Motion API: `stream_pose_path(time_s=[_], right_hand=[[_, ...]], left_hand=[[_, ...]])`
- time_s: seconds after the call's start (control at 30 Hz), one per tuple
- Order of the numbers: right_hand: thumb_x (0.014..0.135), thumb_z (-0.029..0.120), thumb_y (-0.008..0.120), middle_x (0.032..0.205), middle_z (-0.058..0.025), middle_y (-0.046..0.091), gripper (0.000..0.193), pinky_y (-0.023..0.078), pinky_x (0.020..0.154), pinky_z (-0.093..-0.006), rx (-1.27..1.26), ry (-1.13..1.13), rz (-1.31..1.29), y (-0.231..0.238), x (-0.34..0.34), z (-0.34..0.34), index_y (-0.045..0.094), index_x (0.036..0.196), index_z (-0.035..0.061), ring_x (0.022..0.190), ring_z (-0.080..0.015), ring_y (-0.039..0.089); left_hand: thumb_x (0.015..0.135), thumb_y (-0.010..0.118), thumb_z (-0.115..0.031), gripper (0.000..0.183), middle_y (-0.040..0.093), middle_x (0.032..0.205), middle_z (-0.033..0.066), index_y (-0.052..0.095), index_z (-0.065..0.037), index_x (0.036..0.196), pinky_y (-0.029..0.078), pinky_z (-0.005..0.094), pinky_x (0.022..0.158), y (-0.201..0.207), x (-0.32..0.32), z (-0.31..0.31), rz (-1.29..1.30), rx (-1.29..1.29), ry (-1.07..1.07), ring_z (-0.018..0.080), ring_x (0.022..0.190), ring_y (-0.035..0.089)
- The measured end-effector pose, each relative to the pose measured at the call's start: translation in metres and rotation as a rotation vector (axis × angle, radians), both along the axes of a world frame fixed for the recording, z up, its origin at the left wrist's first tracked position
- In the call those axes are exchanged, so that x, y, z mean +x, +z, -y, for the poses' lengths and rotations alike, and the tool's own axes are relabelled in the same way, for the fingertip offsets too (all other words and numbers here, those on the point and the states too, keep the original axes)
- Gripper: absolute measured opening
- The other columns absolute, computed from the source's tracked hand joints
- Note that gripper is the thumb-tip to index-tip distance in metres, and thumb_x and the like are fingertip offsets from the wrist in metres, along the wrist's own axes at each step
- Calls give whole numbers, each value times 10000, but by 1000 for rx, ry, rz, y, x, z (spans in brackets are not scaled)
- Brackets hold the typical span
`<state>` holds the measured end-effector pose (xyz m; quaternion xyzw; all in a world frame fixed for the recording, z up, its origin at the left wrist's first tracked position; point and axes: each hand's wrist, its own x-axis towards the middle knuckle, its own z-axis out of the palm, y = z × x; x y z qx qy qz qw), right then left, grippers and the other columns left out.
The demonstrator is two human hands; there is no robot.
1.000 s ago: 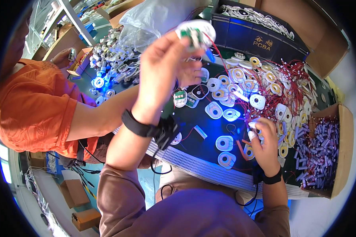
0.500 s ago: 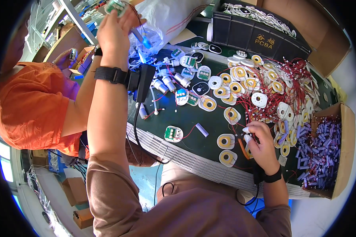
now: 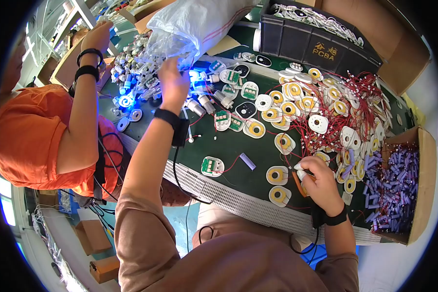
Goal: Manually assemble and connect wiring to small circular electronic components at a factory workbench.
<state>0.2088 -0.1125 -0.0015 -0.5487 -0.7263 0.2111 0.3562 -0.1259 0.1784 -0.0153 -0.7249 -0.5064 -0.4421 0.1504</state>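
My left hand (image 3: 173, 83), smeared by motion, reaches over the heap at the far middle, beside the clear plastic bag (image 3: 180, 29). A bright blue glow and several white-and-silver cylinders (image 3: 206, 103) lie right next to it; its fingertips are hidden. My right hand (image 3: 321, 186) rests low over the table, thumb and forefinger close together in white finger covers. What sits between them is too small to make out. An orange-handled tool (image 3: 298, 184) lies against its left side. Left of this hand are white oval plates with yellow rings (image 3: 278, 174).
A white plate with a green circuit board (image 3: 212, 166) is wired to a purple cylindrical battery (image 3: 247, 161). Many ringed plates with red wires (image 3: 321, 104) pile up beyond. A cardboard box (image 3: 420, 194) holds purple batteries; a black bin (image 3: 316, 44) stands behind. A co-worker's arm (image 3: 85, 97) reaches in at left.
My left hand has come down and nearer from the upper left, where it held a green circuit board with wires. My right hand has shifted slightly nearer. The co-worker's arm has risen.
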Motion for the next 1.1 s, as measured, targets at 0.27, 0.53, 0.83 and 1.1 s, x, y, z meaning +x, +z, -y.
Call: stream_pose_path(time_s=[0.27, 0.53, 0.83, 1.1], right_hand=[[775, 16, 583, 933, -126, 593, 149, 471, 703, -331, -27, 79, -39, -8, -13, -9, 574, 924, 12, 794, -282, 583], [811, -20, 559, 929, -56, 595, 160, 459, 659, -236, -200, 32, -346, -9, -5, -18, 581, 967, 9, 786, -119, 574], [895, 66, 548, 1212, -145, 551, 443, 450, 881, -274, -315, 198, -874, -16, -23, -63, 411, 1309, -12, 1036, -139, 547], [923, 122, 492, 905, -120, 647, 261, 487, 826, -322, -248, 134, -1020, 6, -30, -55, 552, 1127, -31, 861, -184, 619]], left_hand=[[682, 602, -97, 79, 568, 820, 39, 662, -113, 732, 465, 357, 754, -18, 33, 53, -630, -244, -423, 229, 886, 541], [715, 583, -102, 162, 567, 777, 84, 607, -84, 873, 499, 388, 583, -25, 38, 64, -717, -435, -351, 265, 701, 584], [686, 606, -97, 270, 596, 1041, 127, 595, -19, 944, 508, 369, 868, 16, 96, 177, -565, 85, -970, 274, 978, 592], [698, 605, -88, 237, 600, 1035, 123, 594, -22, 926, 516, 362, 822, 9, 103, 198, -478, 106, -1088, 250, 975, 580]])
